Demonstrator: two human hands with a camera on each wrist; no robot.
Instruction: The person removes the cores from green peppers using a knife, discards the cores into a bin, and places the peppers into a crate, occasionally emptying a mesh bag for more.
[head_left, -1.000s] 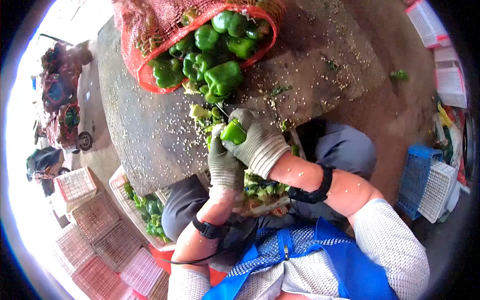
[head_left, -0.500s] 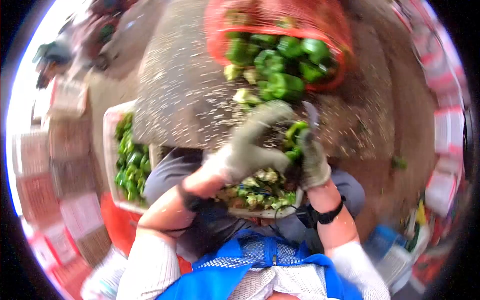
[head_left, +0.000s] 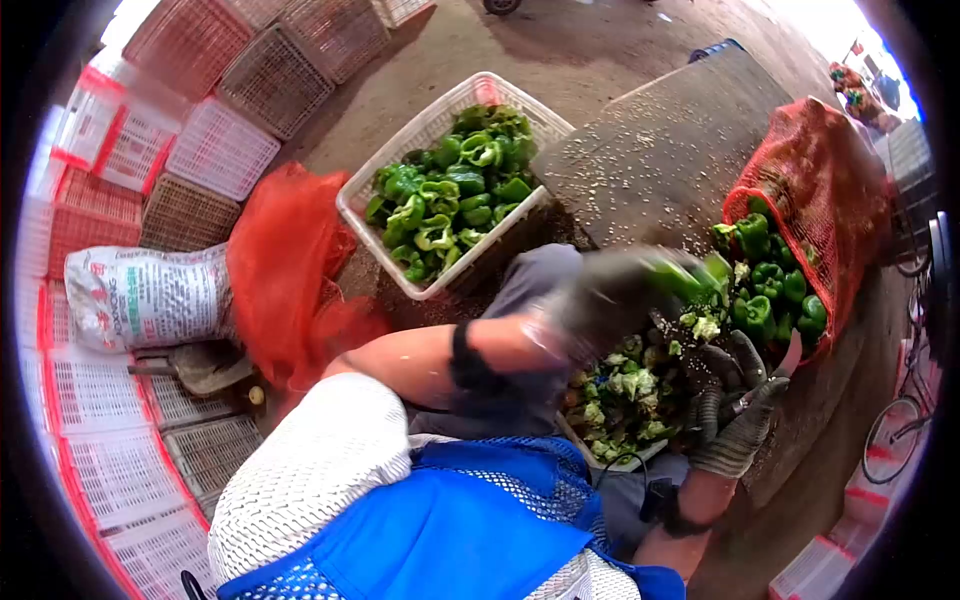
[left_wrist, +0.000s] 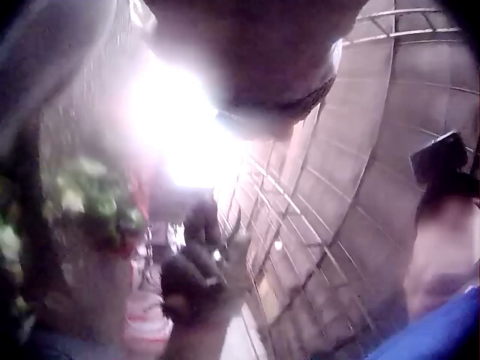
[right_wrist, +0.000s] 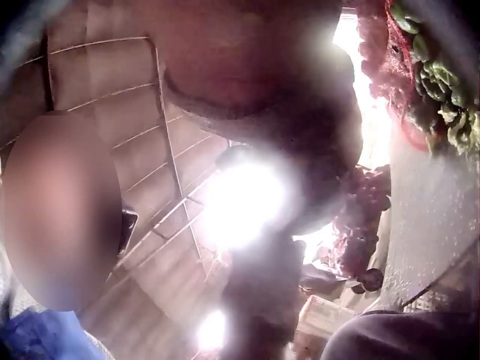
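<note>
My left hand [head_left: 615, 300] is blurred and holds a green bell pepper [head_left: 690, 280] at its fingertips, over the near edge of the board table [head_left: 690, 130]. In my right hand [head_left: 740, 425] is a knife [head_left: 791, 356], its blade pointing up and away. Both hands wear grey knit gloves. Between them and below lies a crate [head_left: 600, 455] of pale pepper cores and scraps. A red mesh bag [head_left: 835, 190] spills whole green peppers [head_left: 765, 280] just beyond the right hand. The left wrist view shows the gloved right hand [left_wrist: 199, 281] dimly against glare.
A white crate [head_left: 415, 138] of cut green peppers stands left of the table. Red netting [head_left: 285, 270], a printed white sack [head_left: 150, 300] and a scoop-like tool [head_left: 205, 368] lie further left. Stacked plastic crates [head_left: 115, 440] line the left side. Seeds are scattered over the table.
The head view has swung left toward the crate of cut peppers. The pepper, earlier at the right hand, has moved to the left hand, which has drawn apart. The right hand keeps the knife.
</note>
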